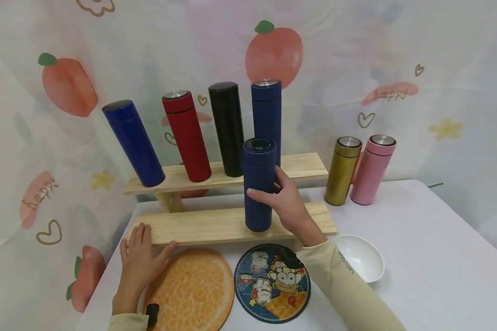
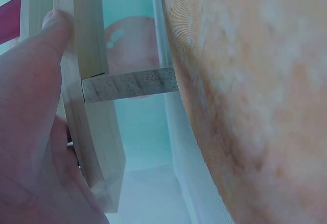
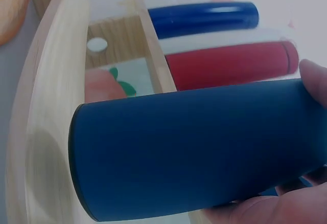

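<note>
The right hand [image 1: 287, 202] curled its fingers round the navy flask [image 1: 258, 184], which stood upright on the lower shelf [image 1: 199, 225] of the wooden rack; the left hand [image 1: 138, 253] lay flat, fingers straight, steadying that shelf's left end; the placing step looked nearly finished; next would likely be loosening the grip without tipping the flask.
</note>
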`<state>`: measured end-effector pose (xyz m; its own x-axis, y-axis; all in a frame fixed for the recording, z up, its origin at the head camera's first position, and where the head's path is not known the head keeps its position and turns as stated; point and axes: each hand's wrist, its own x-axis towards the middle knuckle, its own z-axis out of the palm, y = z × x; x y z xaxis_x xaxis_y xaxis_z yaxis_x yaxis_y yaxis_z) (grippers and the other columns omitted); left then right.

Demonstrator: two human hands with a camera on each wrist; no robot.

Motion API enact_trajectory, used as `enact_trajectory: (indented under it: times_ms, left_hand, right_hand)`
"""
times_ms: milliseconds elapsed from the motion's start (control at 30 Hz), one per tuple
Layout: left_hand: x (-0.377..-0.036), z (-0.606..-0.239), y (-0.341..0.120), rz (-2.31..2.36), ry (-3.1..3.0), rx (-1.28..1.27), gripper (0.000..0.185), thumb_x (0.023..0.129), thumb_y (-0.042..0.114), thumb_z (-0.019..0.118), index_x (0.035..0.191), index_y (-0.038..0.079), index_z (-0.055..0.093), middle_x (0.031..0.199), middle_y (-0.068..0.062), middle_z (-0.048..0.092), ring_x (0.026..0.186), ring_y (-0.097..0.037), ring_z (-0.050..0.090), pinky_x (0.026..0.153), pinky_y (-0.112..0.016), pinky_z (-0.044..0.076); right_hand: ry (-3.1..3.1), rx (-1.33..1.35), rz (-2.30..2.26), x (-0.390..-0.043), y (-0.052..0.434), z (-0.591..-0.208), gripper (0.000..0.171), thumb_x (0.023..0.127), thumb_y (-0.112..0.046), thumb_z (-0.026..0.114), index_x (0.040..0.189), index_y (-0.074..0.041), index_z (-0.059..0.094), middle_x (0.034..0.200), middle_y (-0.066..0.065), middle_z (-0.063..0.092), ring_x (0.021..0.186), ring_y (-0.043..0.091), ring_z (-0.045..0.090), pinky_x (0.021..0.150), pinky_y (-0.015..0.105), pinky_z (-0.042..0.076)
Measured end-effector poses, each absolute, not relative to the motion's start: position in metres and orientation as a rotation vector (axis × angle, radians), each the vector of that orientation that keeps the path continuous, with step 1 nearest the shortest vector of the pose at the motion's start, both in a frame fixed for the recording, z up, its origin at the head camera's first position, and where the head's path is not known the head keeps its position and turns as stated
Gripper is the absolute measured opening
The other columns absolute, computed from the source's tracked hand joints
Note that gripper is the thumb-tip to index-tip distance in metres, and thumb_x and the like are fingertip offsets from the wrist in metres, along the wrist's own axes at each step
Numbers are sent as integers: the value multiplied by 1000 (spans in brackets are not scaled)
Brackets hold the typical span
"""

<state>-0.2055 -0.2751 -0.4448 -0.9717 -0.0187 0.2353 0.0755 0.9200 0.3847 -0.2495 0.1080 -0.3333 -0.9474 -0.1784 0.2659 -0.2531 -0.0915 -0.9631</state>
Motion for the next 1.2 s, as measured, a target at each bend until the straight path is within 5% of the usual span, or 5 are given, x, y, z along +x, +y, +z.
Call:
enact_trajectory:
  times_ms: [333, 733, 1200]
  left_hand:
    - [-204, -447, -279, -601, -2860, -28, 111, 101, 67, 60, 163, -15, 19, 169, -38, 15, 157, -54, 8, 119, -73, -4]
    - [-203, -446, -276, -608, -2840, -39, 109, 101, 64, 62, 162, -16, 20, 168, -39, 17, 156, -55, 9, 119, -74, -3]
    - [-204, -444, -275, -610, -2859, -32, 112, 101, 67, 62, 163, -15, 18, 168, -39, 15, 157, -55, 8, 119, -73, -5]
  right_hand:
    - [-2170, 368, 2112, -248, 144, -334, 85, 99, -17, 77, 169, -10, 29, 165, 15, 42, 150, 40, 42, 120, 64, 33]
    - [-2095, 308, 2089, -241, 189, -326, 84, 100, -10, 76, 169, -9, 28, 166, 16, 39, 151, 37, 38, 121, 61, 32]
    - [-1907, 286, 2144, -235, 246, -322, 82, 100, -2, 75, 168, -18, 32, 160, 16, 39, 142, 32, 46, 122, 64, 27]
